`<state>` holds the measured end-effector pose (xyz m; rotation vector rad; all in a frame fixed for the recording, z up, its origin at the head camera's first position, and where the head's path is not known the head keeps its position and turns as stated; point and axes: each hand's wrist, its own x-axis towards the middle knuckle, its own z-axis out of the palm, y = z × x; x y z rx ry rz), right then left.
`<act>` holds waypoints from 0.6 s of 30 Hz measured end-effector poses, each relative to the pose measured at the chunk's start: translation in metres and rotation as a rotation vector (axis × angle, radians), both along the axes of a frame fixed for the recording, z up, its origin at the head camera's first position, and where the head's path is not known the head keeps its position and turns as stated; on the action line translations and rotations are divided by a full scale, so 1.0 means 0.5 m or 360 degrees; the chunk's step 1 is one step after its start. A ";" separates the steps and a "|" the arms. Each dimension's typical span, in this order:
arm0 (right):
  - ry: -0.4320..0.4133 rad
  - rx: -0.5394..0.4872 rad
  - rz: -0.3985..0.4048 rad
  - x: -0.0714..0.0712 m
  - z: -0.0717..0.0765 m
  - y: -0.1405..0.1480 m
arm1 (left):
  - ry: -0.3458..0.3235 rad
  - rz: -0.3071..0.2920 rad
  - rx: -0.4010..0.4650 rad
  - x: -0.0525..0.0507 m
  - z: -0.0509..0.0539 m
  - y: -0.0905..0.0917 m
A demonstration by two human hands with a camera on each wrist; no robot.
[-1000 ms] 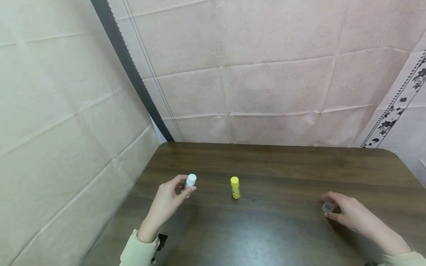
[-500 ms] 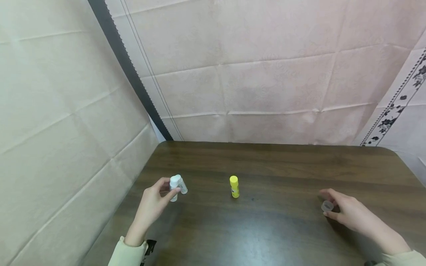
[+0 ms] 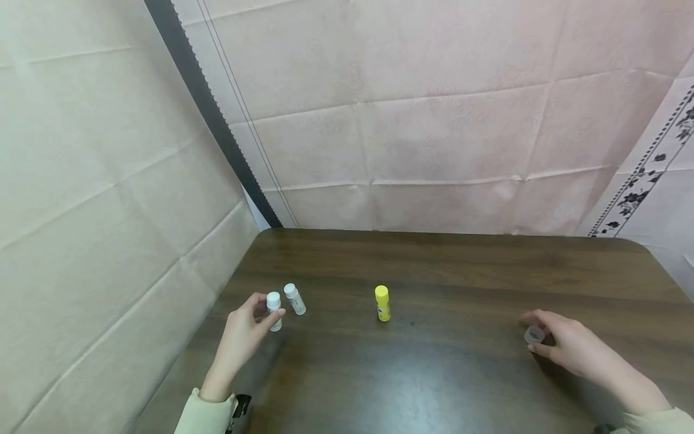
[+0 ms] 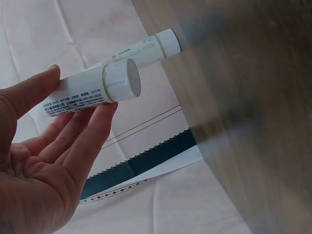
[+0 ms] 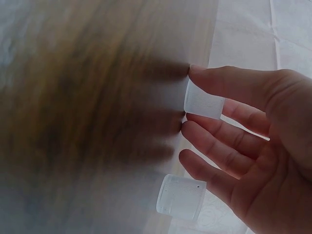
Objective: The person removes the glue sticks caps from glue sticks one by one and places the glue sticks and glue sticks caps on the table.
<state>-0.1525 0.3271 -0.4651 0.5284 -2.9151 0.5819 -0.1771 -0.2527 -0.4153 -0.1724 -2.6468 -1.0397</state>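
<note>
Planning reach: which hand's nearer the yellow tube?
Left. The left hand is left of the yellow tube; the right hand is farther off to its right.

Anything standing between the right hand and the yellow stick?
Nothing visible does: the head view shows only tabletop from the right hand to the yellow stick. The hand itself holds a clear cap, though.

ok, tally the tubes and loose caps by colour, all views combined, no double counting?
White tubes: 2 (one held in the left hand)
Yellow tube: 1
Clear loose caps: 2 (both show in the right wrist view)
Total: 5
</note>
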 end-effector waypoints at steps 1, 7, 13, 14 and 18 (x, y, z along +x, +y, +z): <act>0.0009 0.0002 0.0000 0.001 -0.001 0.000 | -0.0017 0.0015 -0.0001 -0.001 -0.002 -0.001; -0.0024 -0.0022 -0.0009 0.003 -0.004 -0.002 | -0.0119 0.0082 -0.0044 -0.004 -0.011 -0.011; 0.0020 -0.0019 -0.0002 0.002 -0.005 -0.001 | -0.0181 0.0089 -0.0089 -0.010 -0.020 -0.020; 0.0033 -0.0016 -0.0001 0.002 -0.005 -0.001 | -0.0188 0.0089 -0.0097 -0.011 -0.021 -0.021; 0.0050 -0.0009 -0.0009 0.001 -0.002 0.000 | -0.0219 0.0087 -0.0100 -0.017 -0.028 -0.025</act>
